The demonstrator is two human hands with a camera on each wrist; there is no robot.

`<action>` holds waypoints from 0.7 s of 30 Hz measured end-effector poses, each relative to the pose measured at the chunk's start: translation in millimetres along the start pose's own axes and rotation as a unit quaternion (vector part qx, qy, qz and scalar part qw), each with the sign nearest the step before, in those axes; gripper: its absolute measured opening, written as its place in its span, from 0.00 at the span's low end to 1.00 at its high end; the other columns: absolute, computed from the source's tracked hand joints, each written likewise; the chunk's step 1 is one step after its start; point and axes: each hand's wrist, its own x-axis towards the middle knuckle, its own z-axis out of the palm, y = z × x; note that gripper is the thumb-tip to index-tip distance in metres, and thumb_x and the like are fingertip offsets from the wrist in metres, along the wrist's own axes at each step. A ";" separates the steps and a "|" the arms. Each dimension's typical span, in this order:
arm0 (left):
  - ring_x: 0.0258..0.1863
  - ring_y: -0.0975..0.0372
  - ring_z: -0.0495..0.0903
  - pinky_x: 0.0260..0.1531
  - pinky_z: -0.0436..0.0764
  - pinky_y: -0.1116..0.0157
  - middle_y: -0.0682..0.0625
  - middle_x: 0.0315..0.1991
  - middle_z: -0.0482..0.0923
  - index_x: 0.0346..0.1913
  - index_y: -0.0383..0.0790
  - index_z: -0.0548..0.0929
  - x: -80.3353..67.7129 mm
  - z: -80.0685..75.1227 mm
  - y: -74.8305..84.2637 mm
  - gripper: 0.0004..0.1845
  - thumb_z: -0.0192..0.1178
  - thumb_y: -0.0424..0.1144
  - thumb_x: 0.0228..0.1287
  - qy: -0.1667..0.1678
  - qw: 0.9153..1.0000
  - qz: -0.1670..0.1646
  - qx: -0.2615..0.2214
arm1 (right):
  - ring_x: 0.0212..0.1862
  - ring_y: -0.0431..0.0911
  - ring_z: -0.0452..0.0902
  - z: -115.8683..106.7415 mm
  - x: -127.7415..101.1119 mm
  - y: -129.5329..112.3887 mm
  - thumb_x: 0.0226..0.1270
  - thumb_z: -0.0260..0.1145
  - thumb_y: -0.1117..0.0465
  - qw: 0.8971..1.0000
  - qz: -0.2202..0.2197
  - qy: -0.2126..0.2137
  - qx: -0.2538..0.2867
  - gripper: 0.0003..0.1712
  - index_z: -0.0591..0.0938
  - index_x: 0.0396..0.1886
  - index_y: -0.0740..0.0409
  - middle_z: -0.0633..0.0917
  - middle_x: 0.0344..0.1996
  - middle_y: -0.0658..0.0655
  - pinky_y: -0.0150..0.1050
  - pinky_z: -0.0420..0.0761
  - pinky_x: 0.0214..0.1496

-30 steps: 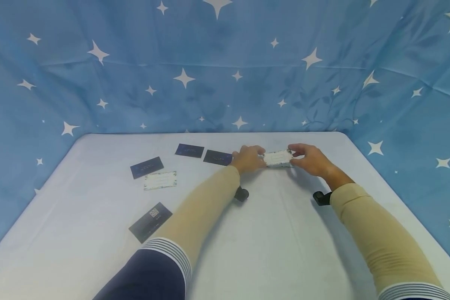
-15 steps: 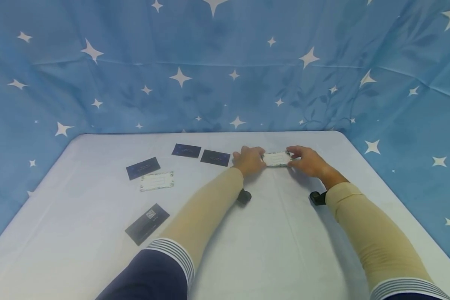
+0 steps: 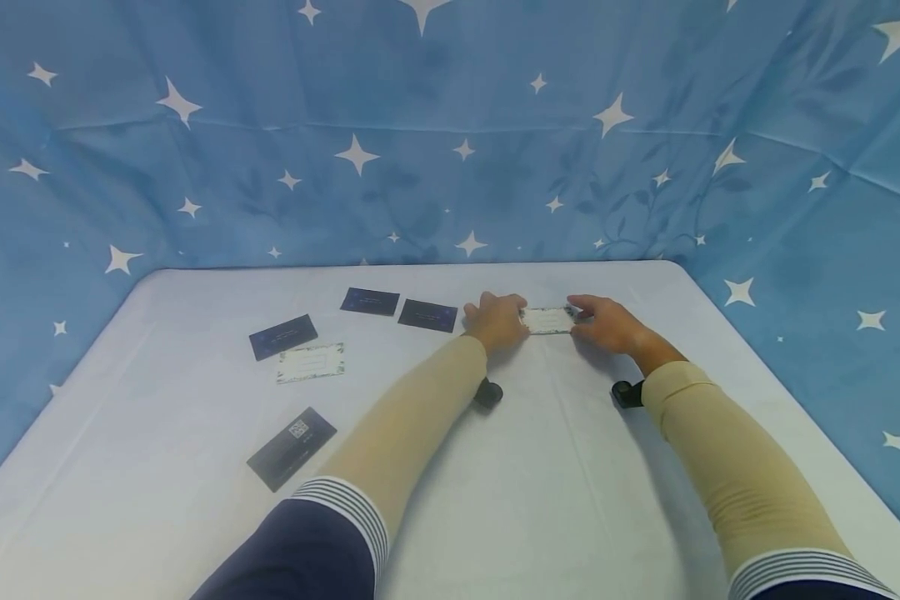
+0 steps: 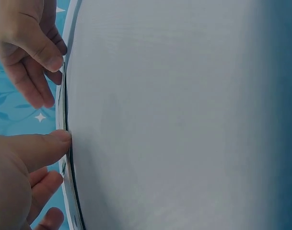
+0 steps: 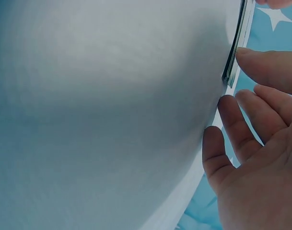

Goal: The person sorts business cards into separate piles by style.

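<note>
Fingers (image 3: 512, 300) of two hands (image 3: 495, 323) (image 3: 607, 325) hold one stack (image 3: 547, 322) — five cards (image 3: 428, 316) loose.

We count two hands, one left hand (image 3: 497, 321) and one right hand (image 3: 606, 323). Between them we see one stack (image 3: 547, 320) with a white face up; how many cards it holds, we cannot tell. Left of the left hand we count four dark cards (image 3: 427, 315) and one loose white card (image 3: 311, 363). Behind the hands sit two black wrist devices (image 3: 627, 394), one for each.
</note>
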 end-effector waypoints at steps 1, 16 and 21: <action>0.52 0.57 0.66 0.49 0.61 0.54 0.53 0.59 0.77 0.68 0.56 0.77 -1.9 -1.2 0.0 0.30 0.68 0.47 0.62 -0.001 1.000 0.003 -0.003 | 0.70 0.68 0.61 0.3 0.4 0.0 0.70 0.60 0.65 1.000 0.000 0.001 -0.001 0.37 0.59 0.76 0.70 0.69 0.67 0.76 0.62 0.58 0.70; 0.65 0.50 0.64 0.59 0.58 0.44 0.54 0.61 0.78 0.72 0.53 0.73 -29.6 -35.2 -21.3 0.33 0.66 0.52 0.65 -0.027 0.998 0.060 -0.010 | 0.69 0.63 0.64 4.9 -4.5 -33.3 0.71 0.64 0.59 0.998 -0.034 0.034 0.038 0.37 0.63 0.75 0.66 0.66 0.71 0.67 0.61 0.66 0.66; 0.67 0.51 0.61 0.59 0.57 0.44 0.52 0.65 0.74 0.73 0.51 0.71 -47.3 -54.9 -35.9 0.35 0.68 0.50 0.64 -0.029 0.997 0.066 -0.040 | 0.68 0.61 0.65 14.8 -8.1 -58.5 0.70 0.66 0.57 0.996 -0.052 0.038 0.056 0.38 0.65 0.75 0.64 0.68 0.71 0.65 0.60 0.67 0.65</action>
